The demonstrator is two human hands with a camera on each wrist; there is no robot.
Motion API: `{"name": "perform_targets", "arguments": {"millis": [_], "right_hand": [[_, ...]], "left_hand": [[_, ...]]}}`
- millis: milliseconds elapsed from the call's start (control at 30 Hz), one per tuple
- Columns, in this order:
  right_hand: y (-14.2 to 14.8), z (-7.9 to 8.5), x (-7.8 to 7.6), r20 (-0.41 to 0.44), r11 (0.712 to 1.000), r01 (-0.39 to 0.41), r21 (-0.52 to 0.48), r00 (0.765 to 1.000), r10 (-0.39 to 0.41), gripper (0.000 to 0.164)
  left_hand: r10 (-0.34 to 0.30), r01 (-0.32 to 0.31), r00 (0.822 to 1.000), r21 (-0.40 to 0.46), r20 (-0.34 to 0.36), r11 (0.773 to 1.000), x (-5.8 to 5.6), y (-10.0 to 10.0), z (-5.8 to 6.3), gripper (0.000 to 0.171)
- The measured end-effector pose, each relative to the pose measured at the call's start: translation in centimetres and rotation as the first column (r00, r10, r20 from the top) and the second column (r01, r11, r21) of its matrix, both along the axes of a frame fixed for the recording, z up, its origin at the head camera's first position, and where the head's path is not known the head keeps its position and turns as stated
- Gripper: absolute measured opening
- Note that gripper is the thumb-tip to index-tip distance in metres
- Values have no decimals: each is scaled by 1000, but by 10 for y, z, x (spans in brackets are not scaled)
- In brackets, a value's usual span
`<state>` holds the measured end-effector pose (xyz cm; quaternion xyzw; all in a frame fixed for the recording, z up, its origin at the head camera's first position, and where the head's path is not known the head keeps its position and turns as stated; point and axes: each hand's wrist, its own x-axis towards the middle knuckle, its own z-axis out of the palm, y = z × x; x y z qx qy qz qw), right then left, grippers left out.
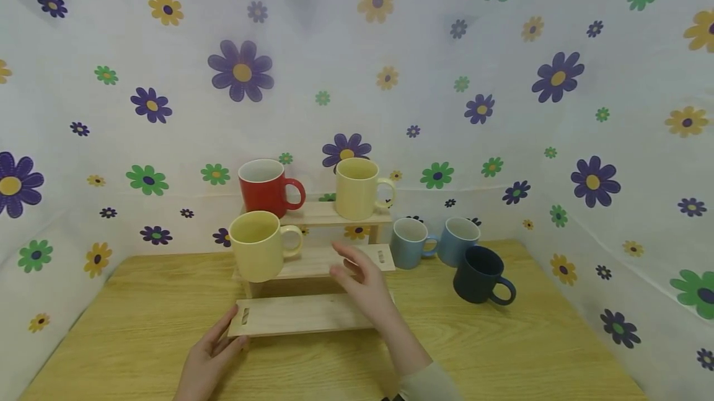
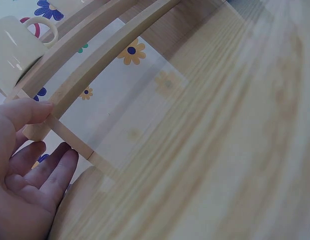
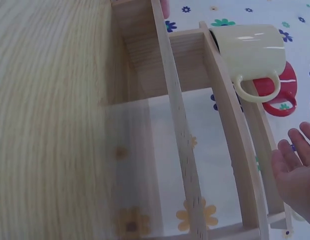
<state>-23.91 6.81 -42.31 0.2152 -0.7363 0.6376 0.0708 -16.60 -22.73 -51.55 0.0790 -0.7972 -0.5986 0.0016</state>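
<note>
A three-step wooden rack (image 1: 301,316) stands on the table. At the left end of its lowest step, my left hand (image 1: 209,354) holds the board's edge; the left wrist view shows the thumb (image 2: 32,111) on the board and the other fingers below it. My right hand (image 1: 362,283) is over the right part of the rack, fingers extended and holding nothing. On the middle step's left side sits a cream mug (image 1: 256,247), handle to the right. The top step carries a red mug (image 1: 262,189) at left and another cream mug (image 1: 356,189) at right.
Right of the rack, two light blue mugs (image 1: 409,243) and a dark navy mug (image 1: 478,276) stand on the wood-grain table (image 1: 535,351). A white cloth (image 1: 424,66) with printed flowers hangs behind and along both sides.
</note>
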Motion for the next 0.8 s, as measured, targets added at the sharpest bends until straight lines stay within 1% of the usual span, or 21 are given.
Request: {"name": "perform_targets", "arguments": {"millis": [167,400,500,667,800], "right_hand": [[15,-4,6,-18,1000,15,5,1000,-15,45],[38,-10,10,-59,998,68,17,996,-67,43],[50,-12,12,-76,995,97,35,993,-94,41],[69,-14,13,-55,986,152,66,987,-149,41],[87,-17,10,-66,977,208,53,977,-204,40]], "left_hand": [[-1,1,1000,-20,2,1000,0,-1,-1,76],[-2,2,1000,-23,18,1000,-1,0,-1,76],[-5,6,1000,-28,27,1000,-1,1,0,77],[-2,3,1000,-34,20,999,-1,0,-1,77],[3,-3,1000,-27,17,1000,-1,-1,-1,76]]}}
